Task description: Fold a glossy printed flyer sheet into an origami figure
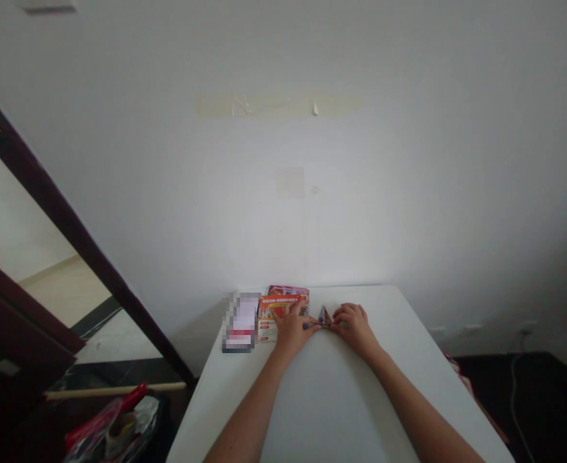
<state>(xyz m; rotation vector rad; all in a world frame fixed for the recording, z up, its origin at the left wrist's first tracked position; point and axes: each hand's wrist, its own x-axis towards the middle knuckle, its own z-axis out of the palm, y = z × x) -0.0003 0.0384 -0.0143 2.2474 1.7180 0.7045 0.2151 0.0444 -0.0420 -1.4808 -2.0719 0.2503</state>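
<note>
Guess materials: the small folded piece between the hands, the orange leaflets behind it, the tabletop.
Folded piece: likely printed paper, judging by its sharp creased point and multicolour print; too small to tell gloss. Both the left hand and the right hand press on it. Orange leaflets: thin printed paper or card, lying flat and stacked. Tabletop: smooth white, matte, probably plastic or laminate.

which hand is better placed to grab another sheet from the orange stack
Left, probably. The left hand already lies partly over the orange stack, while the right hand rests beyond the small folded paper, farther from it.
</note>
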